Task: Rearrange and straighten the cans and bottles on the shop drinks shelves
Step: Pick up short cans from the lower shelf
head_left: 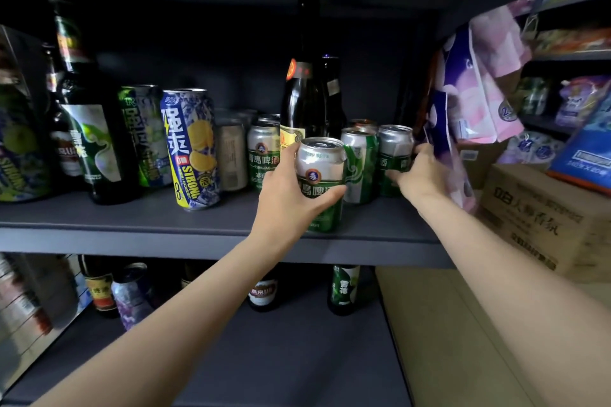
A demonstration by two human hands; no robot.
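Green front can (320, 182) clamped between left fingers (325, 196); right fingers (395, 175) seemingly around rear can (394, 158).

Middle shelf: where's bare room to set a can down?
Front strip of the shelf between the blue-yellow tall can and the left hand is bare. Crowded right of that: green cans packed around the dark bottle, right hand on the end can.

we read: "tsingtao" on green can (320, 182); "rio" and "strong" on blue-yellow can (191, 149); "strong" on leftmost can (16, 155).
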